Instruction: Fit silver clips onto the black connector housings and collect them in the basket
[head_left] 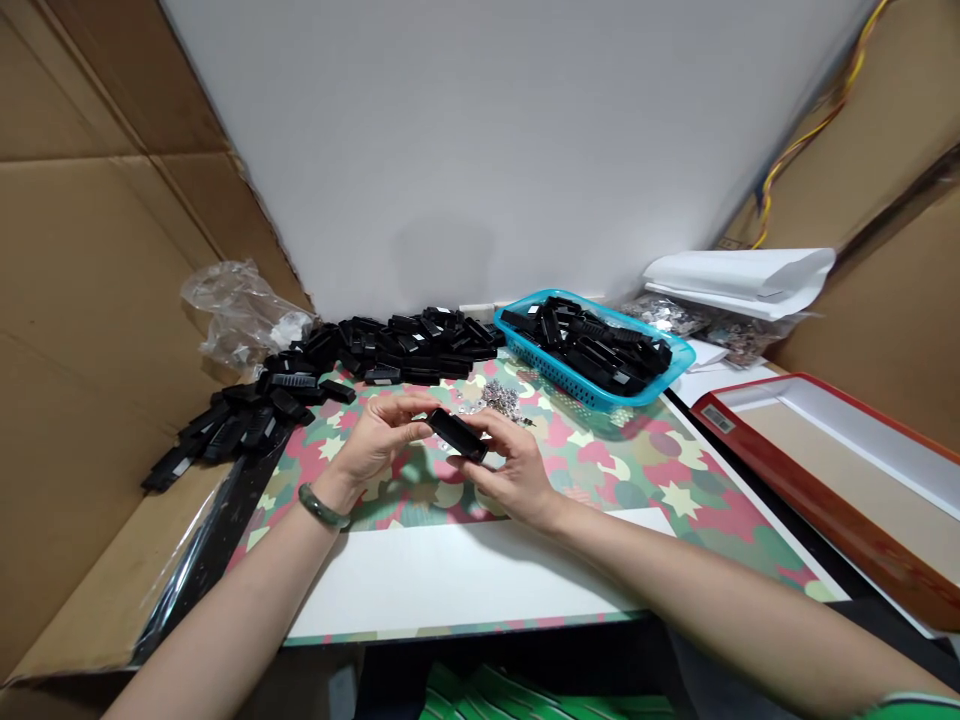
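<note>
Between my two hands is a small black rectangular plastic case, tilted above the table. My left hand, with a dark green bangle at its wrist, pinches the case's left end. The fingers and thumb of my right hand close on its right end. Just behind the hands lies a small heap of shiny metal parts, too small to name. Many similar black cases are piled at the back left of the table.
A blue plastic basket full of black pieces stands at back right. Beyond it are bags of metal parts under white paper. An open red-edged box lies right. Cardboard and clear plastic are at left.
</note>
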